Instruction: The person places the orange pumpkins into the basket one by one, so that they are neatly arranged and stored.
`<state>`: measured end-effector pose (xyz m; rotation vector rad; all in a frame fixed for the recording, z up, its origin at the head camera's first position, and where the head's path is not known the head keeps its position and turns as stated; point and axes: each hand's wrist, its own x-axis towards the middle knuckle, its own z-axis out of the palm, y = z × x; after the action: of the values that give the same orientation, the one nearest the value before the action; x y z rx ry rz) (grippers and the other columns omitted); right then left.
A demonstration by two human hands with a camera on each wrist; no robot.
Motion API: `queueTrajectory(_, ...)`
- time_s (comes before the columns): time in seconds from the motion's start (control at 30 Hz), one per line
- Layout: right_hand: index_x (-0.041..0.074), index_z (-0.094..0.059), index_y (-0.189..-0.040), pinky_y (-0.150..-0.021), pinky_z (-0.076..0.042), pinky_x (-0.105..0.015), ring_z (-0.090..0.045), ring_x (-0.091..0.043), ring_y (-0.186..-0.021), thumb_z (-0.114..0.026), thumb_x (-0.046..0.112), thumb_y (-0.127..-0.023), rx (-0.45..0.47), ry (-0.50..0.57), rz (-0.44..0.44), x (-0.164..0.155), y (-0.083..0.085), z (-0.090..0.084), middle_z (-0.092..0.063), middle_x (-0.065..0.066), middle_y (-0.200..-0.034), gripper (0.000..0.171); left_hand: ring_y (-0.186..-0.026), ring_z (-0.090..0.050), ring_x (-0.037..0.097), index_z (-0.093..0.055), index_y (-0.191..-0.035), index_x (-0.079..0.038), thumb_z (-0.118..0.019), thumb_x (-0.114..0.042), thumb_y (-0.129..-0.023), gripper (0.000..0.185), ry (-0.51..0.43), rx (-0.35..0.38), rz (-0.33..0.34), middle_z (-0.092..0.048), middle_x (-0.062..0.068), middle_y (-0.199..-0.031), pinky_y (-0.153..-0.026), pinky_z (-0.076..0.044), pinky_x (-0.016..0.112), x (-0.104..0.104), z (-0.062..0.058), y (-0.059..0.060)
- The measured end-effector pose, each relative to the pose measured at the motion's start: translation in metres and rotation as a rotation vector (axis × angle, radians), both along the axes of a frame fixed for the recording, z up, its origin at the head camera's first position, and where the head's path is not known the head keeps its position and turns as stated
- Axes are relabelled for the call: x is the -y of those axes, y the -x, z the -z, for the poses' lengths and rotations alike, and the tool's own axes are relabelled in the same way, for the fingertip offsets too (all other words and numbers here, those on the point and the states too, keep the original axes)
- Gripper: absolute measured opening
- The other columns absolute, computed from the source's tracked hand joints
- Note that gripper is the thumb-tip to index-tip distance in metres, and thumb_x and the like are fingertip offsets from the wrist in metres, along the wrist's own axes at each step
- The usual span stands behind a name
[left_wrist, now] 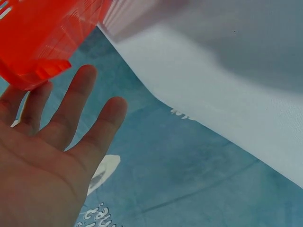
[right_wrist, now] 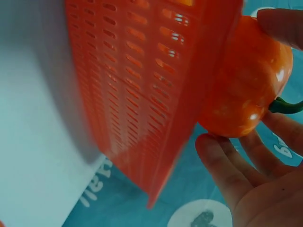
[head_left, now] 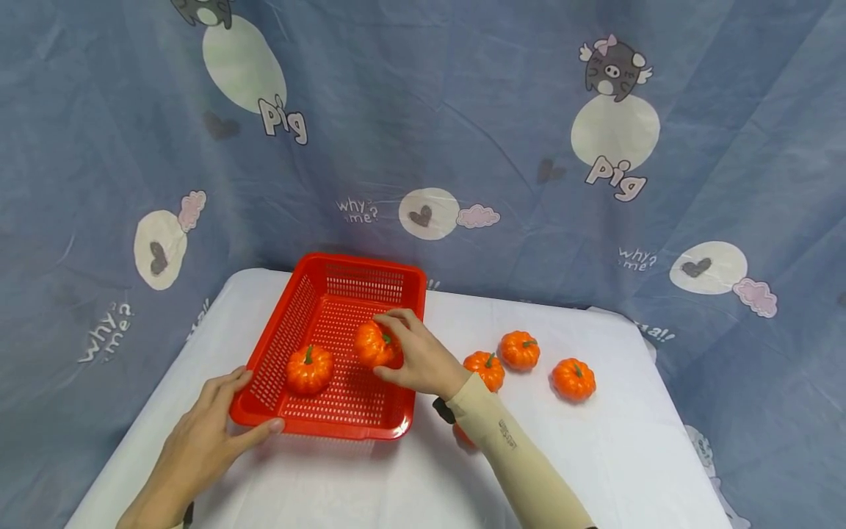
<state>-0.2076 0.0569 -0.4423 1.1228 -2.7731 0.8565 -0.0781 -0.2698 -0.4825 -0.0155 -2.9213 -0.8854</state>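
My right hand (head_left: 423,360) holds a small orange pumpkin (head_left: 370,344) between thumb and fingers, over the inside of a red plastic basket (head_left: 327,428). In the right wrist view the pumpkin (right_wrist: 246,80), with its green stem, shows beyond the slotted basket wall (right_wrist: 128,71). A second pumpkin (head_left: 310,369) lies inside, toward the left. At the near left corner, my left hand (head_left: 205,426) touches the basket, thumb along the front rim. Its fingers (left_wrist: 78,94) look nearly straight in the left wrist view, with the red rim (left_wrist: 42,75) against some fingertips.
Right of the basket, several pumpkins rest on the white table (head_left: 615,455): one at the back (head_left: 519,350), another farther right (head_left: 573,379). My right forearm (head_left: 509,448) partly covers two nearer ones. Blue printed cloth (head_left: 502,110) hangs behind and around the table.
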Motion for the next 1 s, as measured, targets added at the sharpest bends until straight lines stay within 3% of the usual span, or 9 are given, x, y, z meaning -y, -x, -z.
queueTrajectory(0.3, 0.011, -0.045, -0.15, -0.109, -0.044, -0.029, -0.05, -0.02, -0.13, -0.084, 0.032, -0.084, 0.056, -0.078, -0.019, 0.015, 0.002, 0.011, -0.043, -0.007, -0.146, 0.079, -0.125, -0.047, 0.049, -0.04, -0.151, -0.003, -0.071, -0.075, -0.077, 0.108, 0.019, 0.008, -0.011, -0.039, 0.021, -0.151, -0.089, -0.042, 0.074, 0.0, 0.0, -0.001)
queueTrajectory(0.57, 0.015, -0.049, -0.148, -0.105, -0.046, -0.025, -0.052, -0.017, -0.125, -0.086, 0.035, -0.082, 0.102, -0.219, -0.05, 0.03, 0.001, 0.018, -0.048, -0.004, -0.141, 0.079, -0.125, -0.047, 0.047, -0.042, -0.15, -0.002, -0.072, -0.074, -0.076, 0.107, 0.028, -0.022, -0.005, -0.041, 0.022, -0.149, -0.09, -0.042, 0.073, -0.001, 0.001, -0.001)
queueTrajectory(1.0, 0.024, -0.056, -0.144, -0.096, -0.052, -0.031, -0.066, -0.017, -0.103, -0.084, 0.05, -0.079, 0.003, -0.541, -0.059, 0.045, -0.005, 0.031, -0.057, 0.0, -0.138, 0.075, -0.128, -0.046, 0.048, -0.041, -0.151, -0.002, -0.073, -0.073, -0.076, 0.108, 0.022, -0.018, -0.002, -0.041, 0.023, -0.15, -0.092, -0.041, 0.074, 0.0, 0.001, -0.001)
